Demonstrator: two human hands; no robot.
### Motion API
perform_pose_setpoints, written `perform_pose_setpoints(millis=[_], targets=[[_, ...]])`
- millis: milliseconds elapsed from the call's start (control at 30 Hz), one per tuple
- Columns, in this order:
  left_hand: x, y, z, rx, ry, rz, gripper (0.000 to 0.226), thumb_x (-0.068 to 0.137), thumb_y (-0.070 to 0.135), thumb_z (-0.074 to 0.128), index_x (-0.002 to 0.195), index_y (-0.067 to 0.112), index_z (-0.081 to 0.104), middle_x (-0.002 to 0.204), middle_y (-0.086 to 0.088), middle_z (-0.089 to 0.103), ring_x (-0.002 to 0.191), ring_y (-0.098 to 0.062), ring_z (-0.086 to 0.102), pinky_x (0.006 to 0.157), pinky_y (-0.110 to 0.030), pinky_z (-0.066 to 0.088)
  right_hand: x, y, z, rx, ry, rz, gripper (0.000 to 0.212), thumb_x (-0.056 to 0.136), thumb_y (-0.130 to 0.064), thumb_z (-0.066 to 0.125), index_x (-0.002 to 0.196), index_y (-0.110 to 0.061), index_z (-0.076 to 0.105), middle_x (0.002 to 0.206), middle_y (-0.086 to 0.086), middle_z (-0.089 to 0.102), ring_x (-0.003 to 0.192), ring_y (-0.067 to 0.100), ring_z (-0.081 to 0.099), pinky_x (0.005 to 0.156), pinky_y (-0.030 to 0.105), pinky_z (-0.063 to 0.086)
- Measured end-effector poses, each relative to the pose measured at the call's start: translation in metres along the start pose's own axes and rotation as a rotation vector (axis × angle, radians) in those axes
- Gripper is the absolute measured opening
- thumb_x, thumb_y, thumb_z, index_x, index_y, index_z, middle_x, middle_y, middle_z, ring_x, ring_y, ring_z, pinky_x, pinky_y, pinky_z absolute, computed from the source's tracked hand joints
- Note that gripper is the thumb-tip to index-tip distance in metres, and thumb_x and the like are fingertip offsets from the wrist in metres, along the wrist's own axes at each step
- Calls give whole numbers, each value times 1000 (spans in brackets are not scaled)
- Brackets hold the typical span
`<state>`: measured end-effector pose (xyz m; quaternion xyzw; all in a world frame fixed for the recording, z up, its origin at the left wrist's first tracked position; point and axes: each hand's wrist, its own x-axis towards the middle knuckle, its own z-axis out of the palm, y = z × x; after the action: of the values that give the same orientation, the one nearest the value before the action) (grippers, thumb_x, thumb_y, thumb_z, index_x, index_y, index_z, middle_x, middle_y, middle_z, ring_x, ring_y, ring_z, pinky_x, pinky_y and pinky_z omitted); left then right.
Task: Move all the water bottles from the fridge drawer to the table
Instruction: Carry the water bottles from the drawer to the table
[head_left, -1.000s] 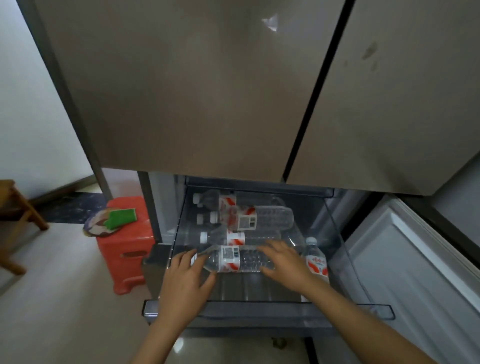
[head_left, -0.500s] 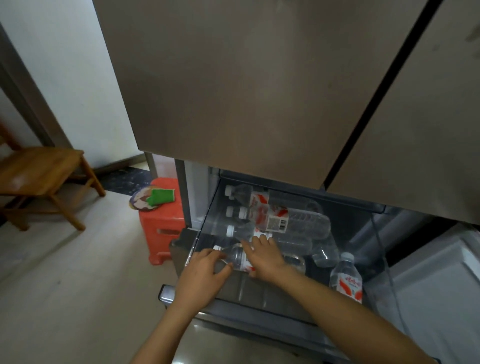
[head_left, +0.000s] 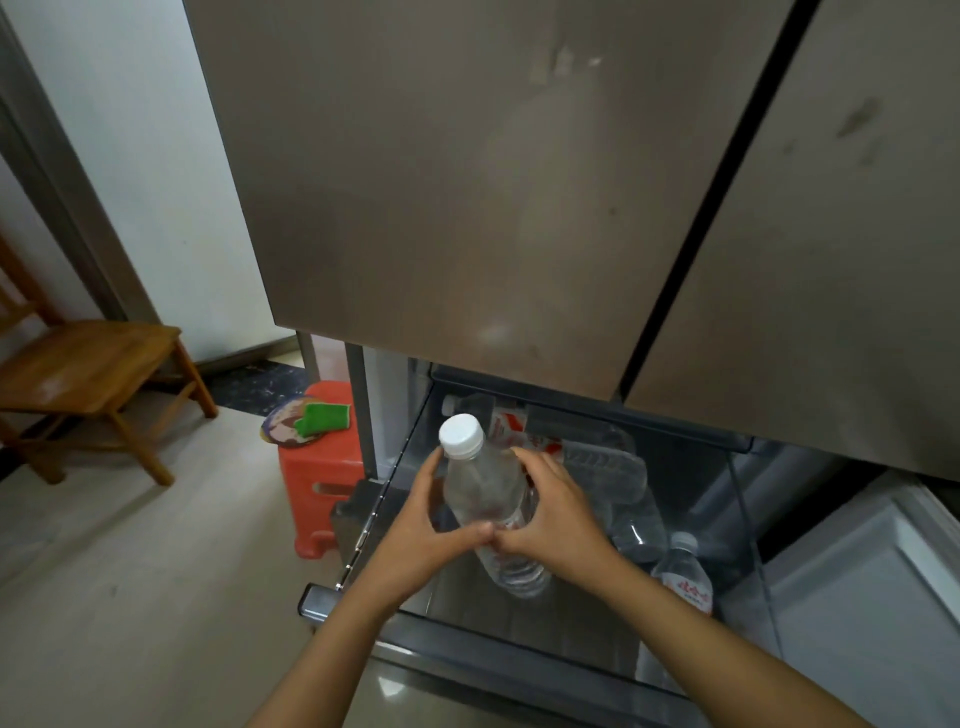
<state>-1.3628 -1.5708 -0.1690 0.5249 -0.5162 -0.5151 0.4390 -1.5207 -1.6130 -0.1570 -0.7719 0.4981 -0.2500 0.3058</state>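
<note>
Head view: both hands hold one water bottle (head_left: 485, 499) above the open fridge drawer (head_left: 519, 670). The bottle is tilted, its white cap (head_left: 461, 435) up and leaning toward the camera, its base down over the front part of the drawer, so its long axis runs from cap near the person's left to base lower right. The left hand (head_left: 423, 535) wraps the bottle's left side with fingers curled round it; the right hand (head_left: 553, 514) wraps the right side, and the two thumbs meet, touching, in front of the label. Both hands are closed on the bottle, neither spread. Both forearms reach in from the lower edge, the right one crossing over the drawer's front rail.

Further bottles lie on their sides (head_left: 597, 457) at the back of the drawer under the closed upper doors (head_left: 467, 182), and one stands upright (head_left: 685, 579) at the right, just beside the right forearm. No desk shows here; a wooden chair (head_left: 88, 374) and a red stool (head_left: 322, 473) stand to the left on the floor. The carry looks set to go up and back out of the drawer, away from the overhanging doors.
</note>
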Motion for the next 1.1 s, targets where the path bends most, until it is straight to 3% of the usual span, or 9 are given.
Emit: perform_pose_setpoints(millis=[100, 200, 300, 433, 533, 633, 733, 933, 1100], targets=[[0, 1, 3, -155, -21, 55, 91, 34, 45, 88, 113, 22, 52, 102, 8, 71, 96, -7, 65, 74, -14, 50, -7, -13, 0, 120, -79, -40, 88, 49, -53, 71, 128, -25, 42, 122, -5, 49, 114, 11, 48, 97, 35, 45], [-3, -3, 3, -243, 24, 95, 79, 38, 28, 84, 111, 19, 55, 102, 0, 71, 96, -19, 67, 74, -21, 52, -10, -15, 4, 207, -129, -42, 86, 52, -38, 82, 127, -28, 42, 123, -6, 50, 114, 9, 50, 96, 36, 47], [-11, -9, 3, -278, 130, 87, 82, 35, 31, 85, 111, 21, 56, 103, -4, 70, 98, -22, 66, 77, -27, 52, -6, -13, -2, 161, -284, -61, 92, 62, -29, 82, 137, -27, 31, 134, -6, 42, 121, 8, 43, 103, 35, 41], [-22, -14, -8, -306, 301, 64, 83, 28, 39, 84, 105, 31, 56, 101, -1, 69, 96, -19, 65, 78, -32, 52, 23, 19, -16, -117, -306, 70, 81, 75, -35, 72, 142, -21, 28, 146, 1, 29, 132, 17, 30, 106, 26, 26], [-29, -10, -20, -288, 358, 76, 78, 29, 39, 83, 102, 34, 57, 99, 3, 69, 94, -15, 66, 74, -27, 52, 48, 51, -15, -461, -186, 27, 64, 81, -37, 66, 136, -22, 38, 141, 7, 39, 124, 23, 39, 99, 27, 34], [-34, -8, -27, -296, 408, 75, 88, 25, 50, 86, 106, 31, 56, 103, -3, 68, 96, -19, 66, 80, -34, 52, 70, 72, -5, -695, -191, 29, 79, 81, -39, 62, 144, -28, 16, 140, 11, 35, 120, 29, 41, 97, 35, 40], [-38, -10, -29, -310, 455, 64, 97, 22, 59, 84, 109, 28, 55, 107, -6, 66, 98, -24, 65, 86, -44, 52, 84, 79, 6, -866, -228, 23, 78, 87, -34, 54, 145, -29, 2, 144, 15, 26, 125, 35, 32, 103, 40, 31], [-39, -9, -29, -323, 480, 65, 97, 25, 54, 85, 112, 25, 54, 106, -7, 67, 97, -25, 65, 86, -45, 52, 83, 86, 23, -929, -156, 22, 61, 95, -23, 38, 146, -27, 5, 148, 18, 21, 130, 38, 26, 107, 46, 24], [-37, -11, -29, -321, 468, 74, 77, 36, 38, 80, 108, 27, 55, 105, -7, 67, 98, -26, 64, 87, -46, 51, 77, 78, 18, -978, -171, 11, 73, 88, -21, 51, 146, -31, 8, 143, 17, 27, 125, 37, 33, 102, 42, 28]])
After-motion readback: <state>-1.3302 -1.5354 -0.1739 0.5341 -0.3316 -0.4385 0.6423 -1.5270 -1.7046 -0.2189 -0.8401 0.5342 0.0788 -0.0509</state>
